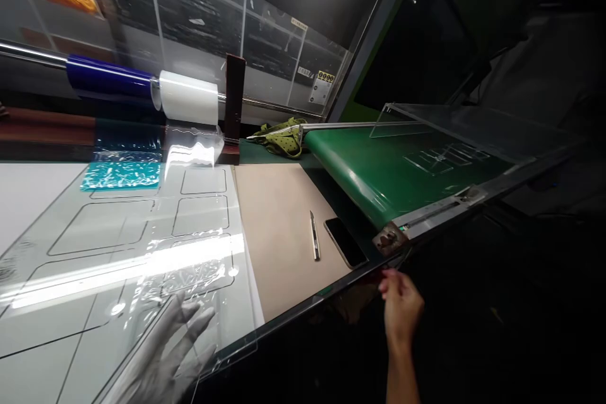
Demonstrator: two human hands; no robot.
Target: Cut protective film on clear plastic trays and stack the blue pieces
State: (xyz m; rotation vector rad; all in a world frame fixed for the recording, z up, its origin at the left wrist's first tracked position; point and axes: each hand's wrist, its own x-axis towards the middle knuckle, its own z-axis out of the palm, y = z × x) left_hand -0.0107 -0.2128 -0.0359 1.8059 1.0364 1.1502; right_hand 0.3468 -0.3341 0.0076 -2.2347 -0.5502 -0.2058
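Our left hand lies flat and spread under the clear sheet on the table, while our right hand hangs loose and holds nothing beside the table edge. We judge the sheet stiff, light, slippery and easily scratched, best held by its edges. The yellow label is too small to read.

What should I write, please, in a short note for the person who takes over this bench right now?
Left hand: gloved, open, flat under the clear sheet at its near edge.
Right hand: bare, holds nothing, by the table's near edge, below the conveyor end.
Sheet lies on the table; film from the white roll covers part of it, wrinkled.
Knife and phone lie untouched on the brown board.
Blue roll sits beside the white one.
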